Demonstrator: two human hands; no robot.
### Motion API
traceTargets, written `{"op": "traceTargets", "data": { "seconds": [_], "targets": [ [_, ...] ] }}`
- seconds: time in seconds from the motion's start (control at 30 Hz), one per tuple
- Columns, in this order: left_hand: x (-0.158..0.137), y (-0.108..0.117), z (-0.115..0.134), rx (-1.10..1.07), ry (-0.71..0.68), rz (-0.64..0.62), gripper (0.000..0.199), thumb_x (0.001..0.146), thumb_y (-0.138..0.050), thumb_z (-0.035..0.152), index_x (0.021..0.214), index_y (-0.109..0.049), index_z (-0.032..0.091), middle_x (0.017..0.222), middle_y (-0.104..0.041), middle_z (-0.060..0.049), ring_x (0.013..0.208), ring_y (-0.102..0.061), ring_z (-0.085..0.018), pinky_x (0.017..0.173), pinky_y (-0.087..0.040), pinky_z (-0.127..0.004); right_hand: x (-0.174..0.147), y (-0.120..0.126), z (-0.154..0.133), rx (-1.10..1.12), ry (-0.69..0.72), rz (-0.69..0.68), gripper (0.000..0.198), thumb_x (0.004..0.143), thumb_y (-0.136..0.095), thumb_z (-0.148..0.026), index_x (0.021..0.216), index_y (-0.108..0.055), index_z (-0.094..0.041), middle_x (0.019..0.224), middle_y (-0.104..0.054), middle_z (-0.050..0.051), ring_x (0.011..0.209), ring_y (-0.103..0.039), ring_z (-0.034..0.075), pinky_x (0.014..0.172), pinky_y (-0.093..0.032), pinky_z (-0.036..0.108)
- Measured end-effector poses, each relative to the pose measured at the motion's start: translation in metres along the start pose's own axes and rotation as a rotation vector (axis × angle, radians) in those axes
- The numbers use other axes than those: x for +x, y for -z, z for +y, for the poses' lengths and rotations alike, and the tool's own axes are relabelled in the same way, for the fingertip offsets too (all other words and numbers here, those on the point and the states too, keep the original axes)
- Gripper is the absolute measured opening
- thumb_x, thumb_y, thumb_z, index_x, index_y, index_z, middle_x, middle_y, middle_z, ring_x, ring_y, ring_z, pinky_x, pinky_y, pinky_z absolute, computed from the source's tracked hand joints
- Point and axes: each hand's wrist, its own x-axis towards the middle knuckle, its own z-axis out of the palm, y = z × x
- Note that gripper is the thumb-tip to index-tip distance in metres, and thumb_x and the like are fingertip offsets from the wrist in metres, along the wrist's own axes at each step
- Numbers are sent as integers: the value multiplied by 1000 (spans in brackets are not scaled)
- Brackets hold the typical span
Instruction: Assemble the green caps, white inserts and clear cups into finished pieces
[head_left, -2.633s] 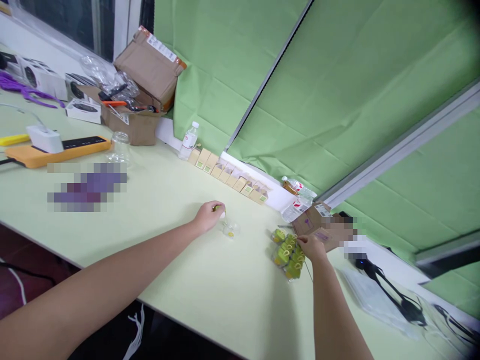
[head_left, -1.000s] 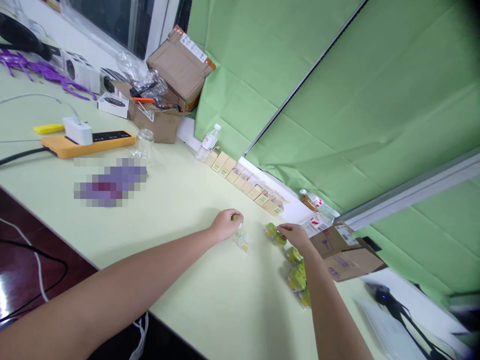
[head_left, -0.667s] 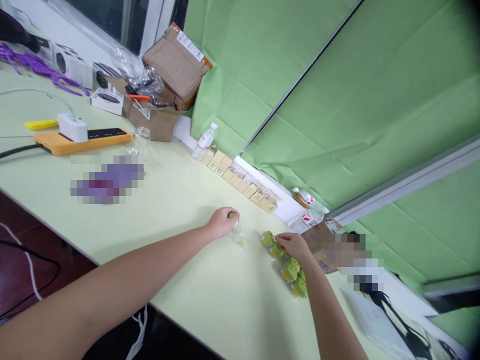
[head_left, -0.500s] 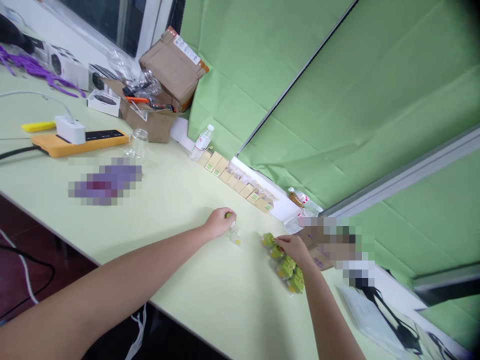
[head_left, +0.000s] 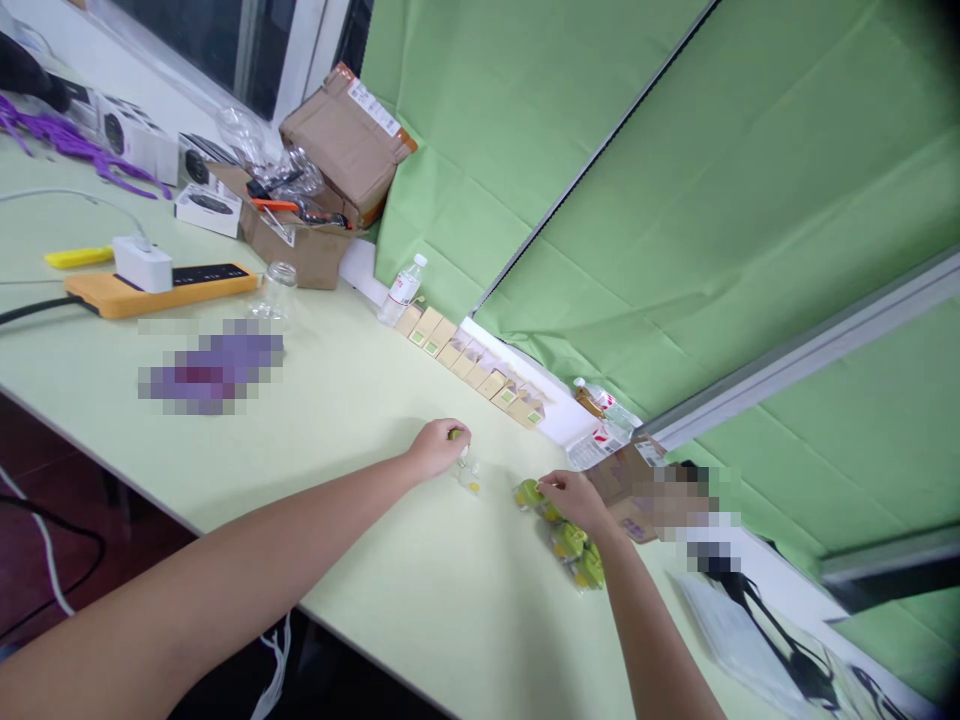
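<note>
My left hand (head_left: 437,448) is closed over the table, pinching the green top of a small clear plastic packet (head_left: 469,476) with a yellow spot near its lower end. To its right, my right hand (head_left: 576,500) has its fingertips together on the upper edge of another green-and-clear packet (head_left: 529,493). Several more green-topped packets (head_left: 577,552) lie in a cluster just under and in front of the right hand and wrist. Part of that cluster is hidden by the hand.
Small tan cardboard boxes (head_left: 472,368) stand in a row along the back, with a water bottle (head_left: 403,290) at their left end. An orange power strip (head_left: 180,287), a glass jar (head_left: 276,292) and an opened carton (head_left: 300,245) are at left. A brown box (head_left: 626,480) lies beyond my right hand.
My right hand has shifted slightly left, and the packet at its fingertips has moved left, a little apart from the cluster. My left hand has barely moved.
</note>
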Motion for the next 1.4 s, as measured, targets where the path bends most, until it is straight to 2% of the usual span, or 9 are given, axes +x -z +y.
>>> {"op": "traceTargets", "data": {
  "seconds": [0.33,0.47,0.57,0.73,0.93,1.07,1.13,1.23,1.4],
  "targets": [
    [-2,1,2,8,-3,-10,24,80,-56,33,86,-75,20,91,-75,-4,86,-67,-20,79,-51,-27,-23,9,4,-206,1,-54,12,74,-58,-20,62,-61,-19,68,-68,5,67,-62,18,57,-35,25],
    [-2,1,2,8,-10,-13,24,80,-55,33,86,-75,20,91,-75,-4,86,-67,-20,79,-51,-27,-28,13,7,-216,37,-71,14,77,-61,-30,83,-67,-19,87,-72,6,78,-65,20,66,-41,26],
    [-2,1,1,11,-13,-16,24,81,-55,34,85,-75,20,91,-75,-4,86,-67,-20,78,-51,-28,-30,8,3,-226,135,-37,44,70,-71,-39,110,-65,-22,115,-67,9,103,-61,25,82,-43,28],
    [-2,1,1,14,-13,-12,25,81,-55,34,87,-75,19,91,-75,-5,86,-68,-20,78,-51,-28,-27,-4,3,-259,145,-17,26,71,-70,-33,93,-70,-20,104,-68,9,100,-60,26,85,-43,31],
    [-1,0,1,20,-3,-25,23,81,-56,33,86,-74,20,91,-75,-3,85,-67,-19,77,-50,-27,-36,-6,13,-263,112,38,34,72,-71,-36,103,-69,-21,109,-66,10,106,-57,29,94,-41,37],
    [-1,1,-1,26,1,-40,25,81,-56,34,89,-74,19,93,-75,-4,86,-67,-20,79,-50,-28,-56,-36,-12,-276,52,266,36,79,-64,-27,113,-66,-14,121,-60,19,116,-51,37,99,-38,48],
    [-1,2,0,31,-3,-49,25,81,-56,35,89,-74,19,94,-75,-4,86,-67,-20,79,-49,-29,-62,-61,-36,-233,97,290,38,86,-52,-22,123,-61,-13,130,-56,19,123,-48,33,105,-37,44],
    [-2,4,2,44,-10,-48,27,81,-56,36,90,-74,19,95,-75,-4,87,-66,-20,80,-49,-29,-61,-93,-64,183,209,342,40,89,-41,-14,124,-59,-11,122,-63,17,116,-57,26,102,-43,39],
    [-4,5,5,61,-7,-46,29,81,-55,37,90,-74,18,95,-75,-4,87,-66,-20,82,-49,-30,-49,-106,-53,310,102,407,39,89,-40,-19,120,-60,-7,115,-66,21,107,-63,28,97,-48,45]
  ]
}}
